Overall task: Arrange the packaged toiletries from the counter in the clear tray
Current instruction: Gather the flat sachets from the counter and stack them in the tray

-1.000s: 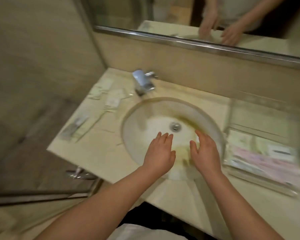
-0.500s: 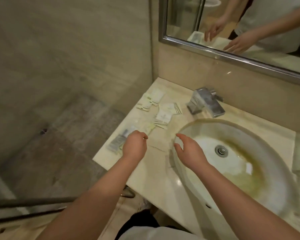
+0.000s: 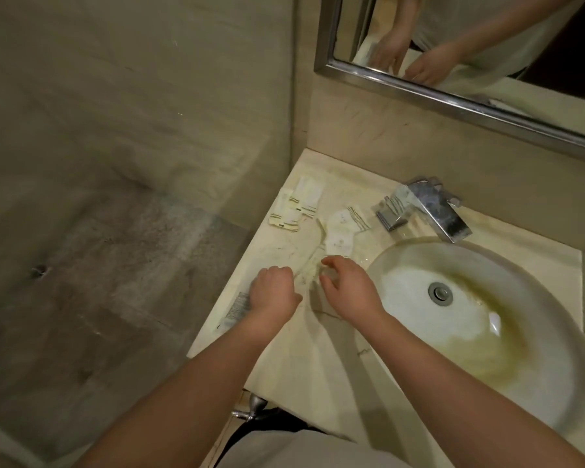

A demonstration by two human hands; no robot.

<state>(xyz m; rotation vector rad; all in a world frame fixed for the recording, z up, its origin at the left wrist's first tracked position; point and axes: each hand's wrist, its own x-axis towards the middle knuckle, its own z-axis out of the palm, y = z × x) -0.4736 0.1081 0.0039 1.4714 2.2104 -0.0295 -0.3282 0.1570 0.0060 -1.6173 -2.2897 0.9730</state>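
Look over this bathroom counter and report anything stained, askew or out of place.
A yellow-brown stain runs from the drain toward the front of the sink basin. Left of the tap, small packets lie scattered at differing angles on the counter, some overlapping, not lined up.

One head-worn wide-angle view looks steeply down and forward, close over the tabletop (image 3: pixel 301 352) corner, with the sink (image 3: pixel 402 292) right and the floor (image 3: pixel 98 315) left.

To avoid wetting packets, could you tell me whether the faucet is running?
Off: no water stream falls from the faucet into the basin.
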